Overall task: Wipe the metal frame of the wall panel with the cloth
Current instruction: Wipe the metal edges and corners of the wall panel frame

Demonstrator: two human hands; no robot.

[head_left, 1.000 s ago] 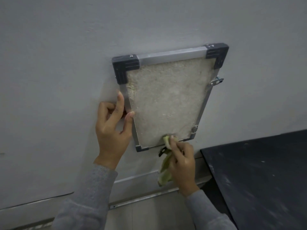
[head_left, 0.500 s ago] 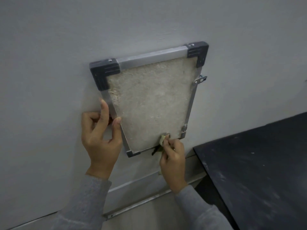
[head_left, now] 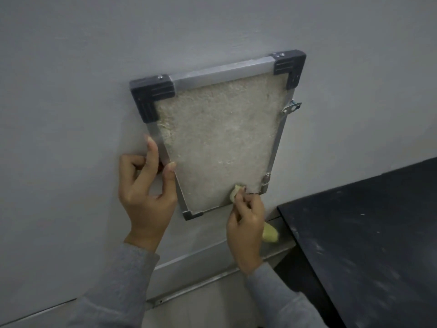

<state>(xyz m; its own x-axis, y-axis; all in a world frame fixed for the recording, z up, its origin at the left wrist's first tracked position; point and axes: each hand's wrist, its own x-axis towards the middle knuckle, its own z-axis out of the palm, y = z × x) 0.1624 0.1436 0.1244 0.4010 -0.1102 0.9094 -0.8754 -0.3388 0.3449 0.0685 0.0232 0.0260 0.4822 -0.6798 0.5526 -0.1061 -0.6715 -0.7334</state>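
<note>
The wall panel has a silver metal frame (head_left: pixel 222 72) with black plastic caps on its top corners and a rough beige infill (head_left: pixel 220 138). My left hand (head_left: pixel 146 197) holds the frame's left rail: the thumb lies on the front, the index finger points up along the outer edge, and the other fingers are curled. My right hand (head_left: pixel 246 223) pinches a yellow-green cloth (head_left: pixel 235 194) and presses it on the bottom rail, near its right end. The cloth's loose tail (head_left: pixel 269 234) shows to the right of that hand.
A dark, dusty tabletop (head_left: pixel 366 233) stands close at the lower right, its corner just below the panel. A small metal bracket (head_left: pixel 292 107) sticks out from the frame's right rail. A horizontal metal strip (head_left: pixel 201 285) runs along the grey wall below the panel.
The view has shifted, while both hands keep their places on the frame. The cloth's tail hung left of my right hand and now shows on its right.
</note>
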